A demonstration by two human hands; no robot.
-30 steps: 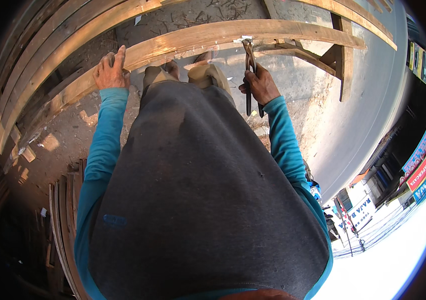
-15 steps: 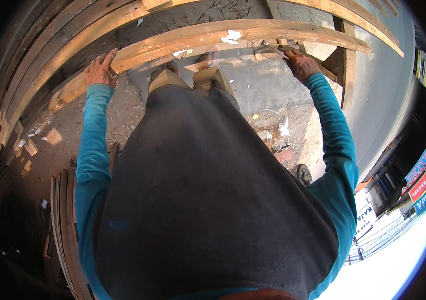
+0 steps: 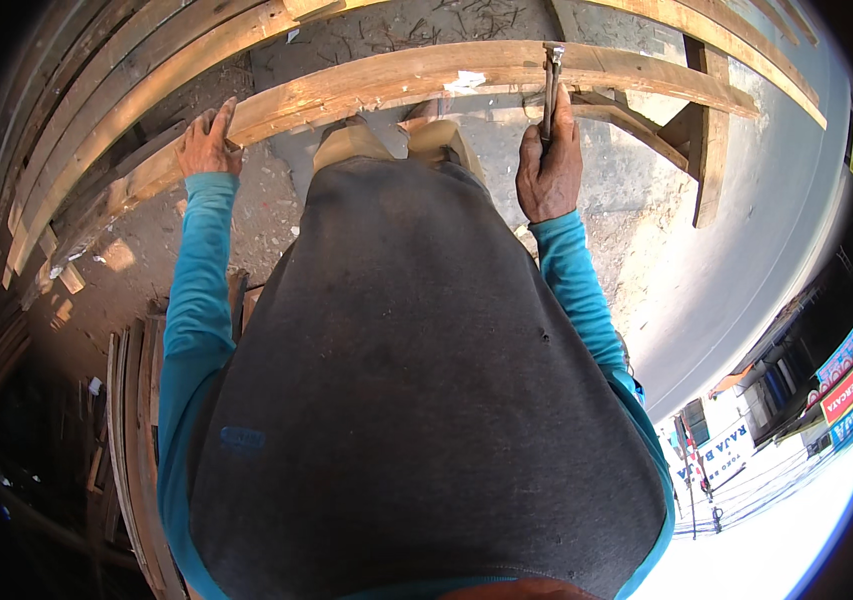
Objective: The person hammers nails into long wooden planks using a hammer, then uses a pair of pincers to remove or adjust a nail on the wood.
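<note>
A long wooden beam (image 3: 386, 82) spans in front of me, curved by the lens, with white scraps stuck on its face. My left hand (image 3: 209, 147) grips its left part, fingers over the top and thumb on the near side. My right hand (image 3: 552, 170) is closed around a slim, dark-handled hammer (image 3: 551, 85), held upright with its small shiny head at the beam's upper edge. The hammer lies across the beam in this view; whether it touches the wood I cannot tell.
More long planks (image 3: 146, 80) run beyond the beam at the far left. A short timber post (image 3: 712, 150) stands at the beam's right end. Stacked boards (image 3: 131, 440) lie at my lower left. A grey road surface (image 3: 776, 230) and shop signs (image 3: 851, 385) are on the right.
My right hand has moved left and nearer to me, and the hammer has swung from slanting leftward to upright across the beam. My left hand keeps its place on the beam.
</note>
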